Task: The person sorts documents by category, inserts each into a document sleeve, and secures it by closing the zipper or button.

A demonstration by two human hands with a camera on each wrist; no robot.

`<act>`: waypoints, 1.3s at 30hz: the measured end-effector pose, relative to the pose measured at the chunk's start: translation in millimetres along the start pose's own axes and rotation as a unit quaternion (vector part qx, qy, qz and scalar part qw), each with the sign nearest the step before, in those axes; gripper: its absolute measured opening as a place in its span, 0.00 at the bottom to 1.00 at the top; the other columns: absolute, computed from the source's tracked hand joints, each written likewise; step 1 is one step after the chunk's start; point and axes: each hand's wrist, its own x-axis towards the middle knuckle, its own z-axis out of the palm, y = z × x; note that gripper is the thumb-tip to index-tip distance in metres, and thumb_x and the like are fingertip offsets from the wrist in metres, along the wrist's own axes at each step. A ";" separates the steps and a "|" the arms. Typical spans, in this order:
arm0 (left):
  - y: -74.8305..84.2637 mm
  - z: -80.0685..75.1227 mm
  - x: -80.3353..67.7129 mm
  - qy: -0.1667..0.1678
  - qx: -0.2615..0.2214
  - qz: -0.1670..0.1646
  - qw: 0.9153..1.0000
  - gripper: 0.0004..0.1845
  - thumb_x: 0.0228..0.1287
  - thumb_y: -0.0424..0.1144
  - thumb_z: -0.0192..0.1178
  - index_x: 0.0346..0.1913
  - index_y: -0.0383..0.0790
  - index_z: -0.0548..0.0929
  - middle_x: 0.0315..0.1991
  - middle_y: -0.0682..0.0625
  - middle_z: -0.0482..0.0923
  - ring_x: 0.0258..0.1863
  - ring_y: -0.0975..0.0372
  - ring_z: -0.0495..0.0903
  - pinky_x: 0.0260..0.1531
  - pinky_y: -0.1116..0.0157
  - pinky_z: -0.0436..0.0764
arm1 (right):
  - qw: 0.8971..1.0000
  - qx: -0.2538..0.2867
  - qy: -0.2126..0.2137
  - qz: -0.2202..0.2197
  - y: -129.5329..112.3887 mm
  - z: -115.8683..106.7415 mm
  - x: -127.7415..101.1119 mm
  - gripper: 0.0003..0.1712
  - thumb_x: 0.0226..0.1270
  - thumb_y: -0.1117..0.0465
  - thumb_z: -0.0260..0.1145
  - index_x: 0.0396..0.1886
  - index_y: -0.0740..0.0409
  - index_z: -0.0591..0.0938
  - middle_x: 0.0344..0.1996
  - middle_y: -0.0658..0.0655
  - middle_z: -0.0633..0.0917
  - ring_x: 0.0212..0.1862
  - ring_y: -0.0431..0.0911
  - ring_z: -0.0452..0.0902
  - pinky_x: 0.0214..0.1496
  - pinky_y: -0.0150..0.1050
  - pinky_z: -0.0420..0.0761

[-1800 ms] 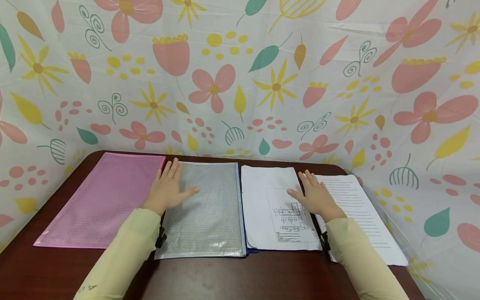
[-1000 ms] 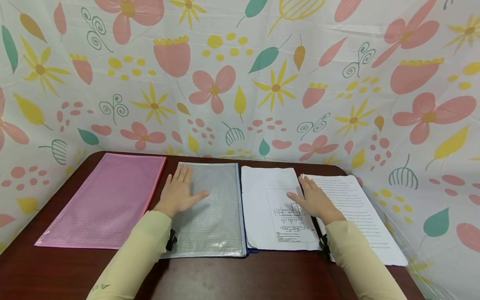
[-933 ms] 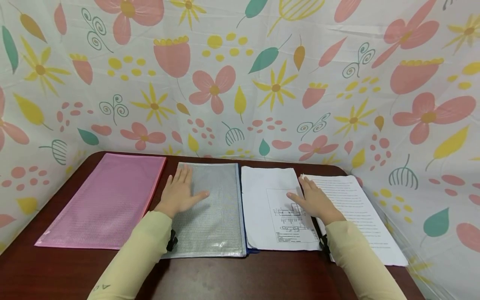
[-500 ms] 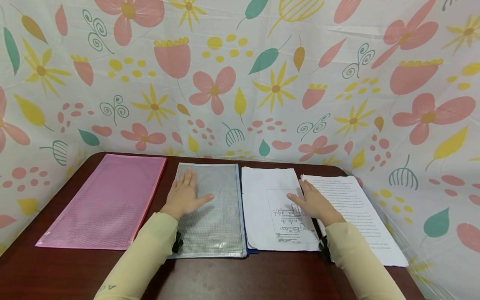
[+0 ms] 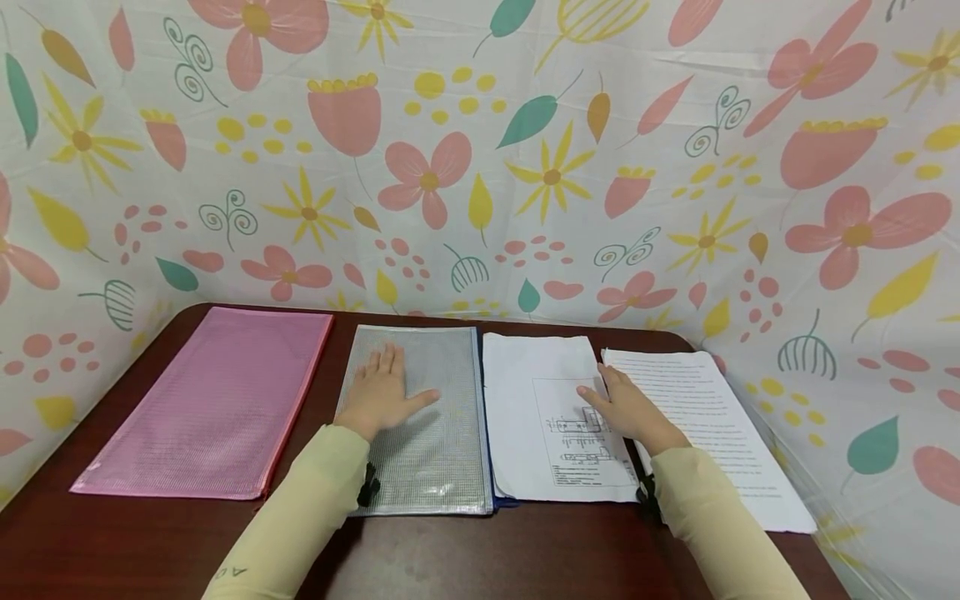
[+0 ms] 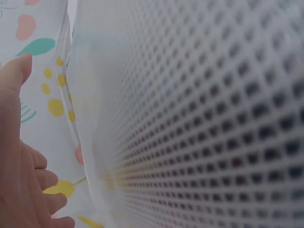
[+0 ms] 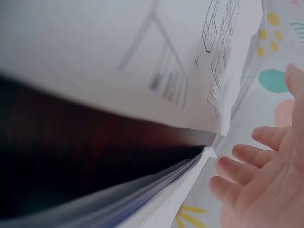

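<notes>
Sliding rightward off the table's (image 5: 465, 558) bare wood, the left hand (image 5: 386, 390) now lay flat, fingers spread, wholly on the grey mesh pouch (image 5: 435, 442) at 12 o'clock. The right hand (image 5: 628, 408), flat and unmoved, bridged the diagram sheet (image 5: 525, 417) and text pages (image 5: 712, 417); a glossy pink pouch (image 5: 210, 400) lay at 10 o'clock.

Showing pink pouch (image 5: 210, 404), grey mesh pouch (image 5: 431, 417) (gridded), white sheets (image 5: 551, 417), dark brown table (image 5: 480, 550), floral backdrop (image 5: 480, 150).
</notes>
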 end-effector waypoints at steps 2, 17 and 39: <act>1.7 1.4 0.5 0.000 -0.001 -0.004 1.000 0.57 0.58 0.73 0.45 0.74 0.32 0.42 0.76 0.37 0.39 0.74 0.42 0.40 0.71 0.44 0.46 | 1.000 0.006 0.000 0.002 -0.8 0.6 0.4 0.51 0.68 0.31 0.42 0.73 0.67 0.48 0.71 0.75 0.52 0.70 0.70 0.48 0.68 0.64 0.54; 19.6 14.6 -1.1 -0.032 -0.008 -0.020 0.999 0.58 0.56 0.74 0.46 0.74 0.35 0.41 0.75 0.36 0.42 0.72 0.38 0.45 0.70 0.44 0.51 | 0.998 0.039 -0.027 0.030 -7.7 -1.2 2.1 0.48 0.68 0.40 0.53 0.73 0.68 0.49 0.68 0.77 0.58 0.68 0.71 0.55 0.65 0.64 0.61; 60.2 29.3 -20.5 -0.032 0.014 0.036 0.999 0.36 0.58 0.58 0.59 0.64 0.39 0.72 0.66 0.35 0.63 0.64 0.40 0.63 0.57 0.43 0.69 | 0.994 0.010 -0.025 0.104 -27.0 2.0 -5.7 0.58 0.51 0.55 0.73 0.68 0.79 0.48 0.44 0.76 0.78 0.42 0.61 0.79 0.47 0.56 0.77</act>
